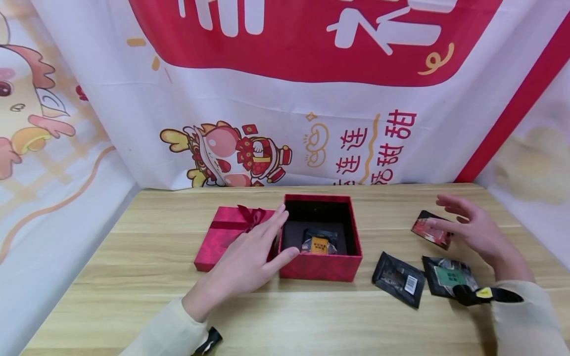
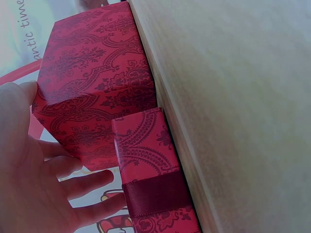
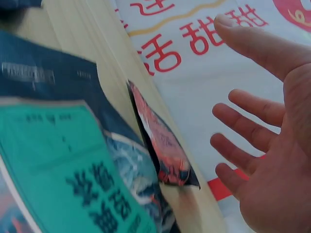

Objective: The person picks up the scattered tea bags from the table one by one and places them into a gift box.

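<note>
The red box (image 1: 320, 259) stands open on the table (image 1: 133, 296), near the middle. One packet with an orange label (image 1: 318, 243) lies inside, on the dark lining. The left hand (image 1: 249, 259) rests against the box's left wall, fingers (image 1: 278, 220) straight and spread, thumb at the near-left corner; it holds nothing. The red lid (image 1: 222, 235), tied with a dark red ribbon, lies flat just left of the box and partly under that hand.

The right hand (image 1: 474, 230) hovers at the right, fingers (image 3: 243, 121) extended and relaxed, holding nothing. A red packet (image 1: 431, 230) lies beneath its fingertips. Nearer the camera lie a black packet with a barcode (image 1: 399, 279) and a green-labelled packet (image 1: 450, 277), side by side.
</note>
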{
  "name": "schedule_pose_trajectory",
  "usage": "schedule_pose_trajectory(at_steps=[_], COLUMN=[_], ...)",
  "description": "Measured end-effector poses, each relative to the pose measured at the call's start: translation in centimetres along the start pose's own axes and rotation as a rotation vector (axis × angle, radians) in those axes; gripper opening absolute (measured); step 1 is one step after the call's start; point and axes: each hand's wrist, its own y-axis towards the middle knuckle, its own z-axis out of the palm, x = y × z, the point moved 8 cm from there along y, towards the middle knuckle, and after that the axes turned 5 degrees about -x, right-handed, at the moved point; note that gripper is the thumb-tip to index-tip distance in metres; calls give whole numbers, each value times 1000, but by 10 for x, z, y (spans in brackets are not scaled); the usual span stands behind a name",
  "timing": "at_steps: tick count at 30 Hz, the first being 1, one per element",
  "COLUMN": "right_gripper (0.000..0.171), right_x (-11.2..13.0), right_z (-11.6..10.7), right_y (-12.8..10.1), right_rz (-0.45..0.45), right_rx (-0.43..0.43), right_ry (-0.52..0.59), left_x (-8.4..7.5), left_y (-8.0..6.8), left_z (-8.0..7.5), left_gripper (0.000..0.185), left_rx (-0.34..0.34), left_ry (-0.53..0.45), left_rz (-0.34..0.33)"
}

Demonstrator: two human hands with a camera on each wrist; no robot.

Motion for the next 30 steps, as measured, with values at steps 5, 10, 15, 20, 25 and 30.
schedule_pose_trajectory(at_steps=[5,10,15,20,25,30], right_gripper=[88,89,94,97,101,105], right_x=[-18,-26,-25,-19,-24,-28], right_z=[-1,5,12,17,20,24], right_y=[-2,-1,3,6,6,7], right_rz=[69,104,102,45,50,54], right_rx=[27,69,102,135,185,216], right_ry=[20,68,90,45,-45,-129], left_x=[1,1,2,2,1,0], left_y=[0,0,-1,-1,0,0], left_z=[0,1,0,0,0,0], left_gripper=[85,85,86,86,85,85], left_rx=[-2,-4,-4,-1,-2,3], left_ry=[-1,9,8,1,5,5], left_rz=[-1,2,3,1,3,4])
